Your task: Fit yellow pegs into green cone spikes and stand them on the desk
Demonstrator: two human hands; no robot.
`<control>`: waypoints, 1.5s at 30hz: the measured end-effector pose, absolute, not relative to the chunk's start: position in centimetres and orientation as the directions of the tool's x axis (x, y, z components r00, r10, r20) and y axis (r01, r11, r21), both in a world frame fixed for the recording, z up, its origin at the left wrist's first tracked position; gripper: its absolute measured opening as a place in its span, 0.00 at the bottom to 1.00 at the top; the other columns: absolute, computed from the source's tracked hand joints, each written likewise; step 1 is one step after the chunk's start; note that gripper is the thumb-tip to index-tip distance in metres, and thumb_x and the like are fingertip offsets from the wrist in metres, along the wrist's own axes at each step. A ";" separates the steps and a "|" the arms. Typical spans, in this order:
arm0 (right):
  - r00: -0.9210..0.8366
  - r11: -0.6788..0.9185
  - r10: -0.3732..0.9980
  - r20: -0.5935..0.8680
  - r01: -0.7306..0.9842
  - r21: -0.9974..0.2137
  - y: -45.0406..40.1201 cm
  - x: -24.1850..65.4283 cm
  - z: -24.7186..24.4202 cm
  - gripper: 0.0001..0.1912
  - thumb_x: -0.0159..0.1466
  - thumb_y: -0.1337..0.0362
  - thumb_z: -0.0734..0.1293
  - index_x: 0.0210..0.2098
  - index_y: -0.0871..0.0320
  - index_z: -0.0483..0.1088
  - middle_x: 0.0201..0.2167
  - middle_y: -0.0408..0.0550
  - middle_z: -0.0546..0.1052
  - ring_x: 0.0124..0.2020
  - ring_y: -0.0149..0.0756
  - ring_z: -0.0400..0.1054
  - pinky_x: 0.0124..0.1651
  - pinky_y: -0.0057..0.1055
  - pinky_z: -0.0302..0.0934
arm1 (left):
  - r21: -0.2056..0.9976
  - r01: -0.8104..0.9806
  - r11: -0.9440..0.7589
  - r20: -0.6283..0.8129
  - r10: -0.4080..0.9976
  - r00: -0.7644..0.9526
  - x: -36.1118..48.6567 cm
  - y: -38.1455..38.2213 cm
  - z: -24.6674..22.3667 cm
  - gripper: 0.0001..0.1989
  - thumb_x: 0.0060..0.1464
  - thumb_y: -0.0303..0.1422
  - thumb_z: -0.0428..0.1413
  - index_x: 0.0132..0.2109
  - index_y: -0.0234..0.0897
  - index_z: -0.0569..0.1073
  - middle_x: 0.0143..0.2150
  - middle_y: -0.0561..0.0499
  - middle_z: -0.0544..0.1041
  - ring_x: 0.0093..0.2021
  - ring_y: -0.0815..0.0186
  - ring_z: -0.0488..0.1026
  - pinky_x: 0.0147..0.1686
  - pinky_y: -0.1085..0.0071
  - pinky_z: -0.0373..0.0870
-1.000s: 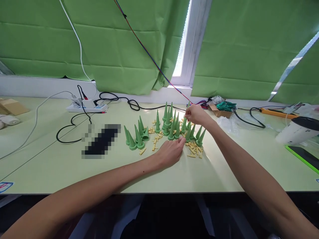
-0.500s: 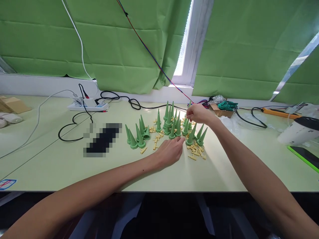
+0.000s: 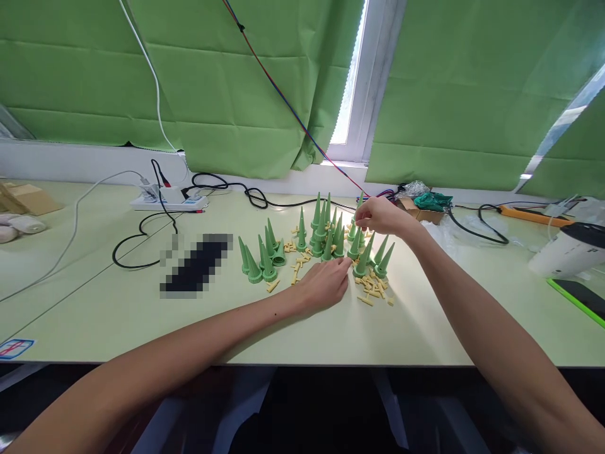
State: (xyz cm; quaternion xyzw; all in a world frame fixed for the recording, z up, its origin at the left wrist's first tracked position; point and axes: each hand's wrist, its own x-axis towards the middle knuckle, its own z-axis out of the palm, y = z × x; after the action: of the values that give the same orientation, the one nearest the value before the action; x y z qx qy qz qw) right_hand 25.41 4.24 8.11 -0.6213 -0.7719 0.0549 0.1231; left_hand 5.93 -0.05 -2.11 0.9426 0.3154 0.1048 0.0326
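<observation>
Since a second earlier, one yellow piece (image 3: 390, 302) had slid slightly toward 3 o'clock. Green cones (image 3: 321, 228) stood at 12 o'clock on the worktop (image 3: 302, 343), scattered yellow pieces (image 3: 373, 290) between them. Left hand (image 3: 326, 282) lay at the cones' 6 o'clock side, fingers curled; contents hidden. Right hand (image 3: 380, 216), toward 1 o'clock: fingers drawn together by a cone tip (image 3: 360, 198); couldn't tell whether gripping. Power strip (image 3: 189, 205): 11 o'clock.
</observation>
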 end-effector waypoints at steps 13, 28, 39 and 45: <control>-0.105 0.132 0.963 0.249 0.987 -0.093 4.4 25.7 8.8 0.09 0.64 0.67 0.66 0.35 0.61 0.81 0.28 0.50 0.79 0.33 0.36 0.71 0.36 0.27 0.59 | 0.175 0.572 -0.801 0.165 0.597 0.785 7.0 0.8 -2.1 0.13 0.62 0.25 0.42 0.54 0.35 0.59 0.44 0.42 0.73 0.36 0.60 0.73 0.33 0.65 0.67; -0.228 0.250 0.953 0.200 0.964 -0.089 4.3 24.3 7.5 0.09 0.63 0.68 0.67 0.30 0.61 0.79 0.29 0.50 0.80 0.33 0.35 0.71 0.35 0.27 0.57 | 0.097 0.515 -0.851 0.130 0.524 0.842 6.7 1.1 -2.0 0.10 0.60 0.21 0.44 0.44 0.34 0.67 0.45 0.41 0.72 0.38 0.59 0.74 0.35 0.65 0.69; -0.267 0.287 0.942 0.206 0.955 -0.074 3.6 23.1 7.5 0.09 0.63 0.68 0.67 0.28 0.60 0.78 0.27 0.48 0.79 0.29 0.33 0.68 0.32 0.29 0.53 | 0.150 0.575 -0.804 0.191 0.595 0.781 4.5 -0.9 -2.1 0.09 0.65 0.27 0.41 0.38 0.37 0.64 0.40 0.45 0.70 0.31 0.64 0.69 0.30 0.66 0.64; -0.282 0.302 0.938 0.200 0.950 -0.078 3.3 23.4 7.4 0.07 0.62 0.69 0.68 0.28 0.60 0.78 0.27 0.47 0.78 0.28 0.32 0.67 0.32 0.28 0.53 | 0.180 0.574 -0.799 0.238 0.602 0.762 4.3 -1.1 -2.5 0.10 0.65 0.28 0.40 0.38 0.37 0.64 0.39 0.46 0.69 0.29 0.65 0.67 0.28 0.66 0.61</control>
State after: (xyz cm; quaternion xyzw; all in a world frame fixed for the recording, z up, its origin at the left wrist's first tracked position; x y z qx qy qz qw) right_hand 23.43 3.30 7.40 -0.5900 -0.8001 -0.0282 0.1040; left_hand 4.34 -1.08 -2.54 0.9375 0.3135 0.1432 0.0480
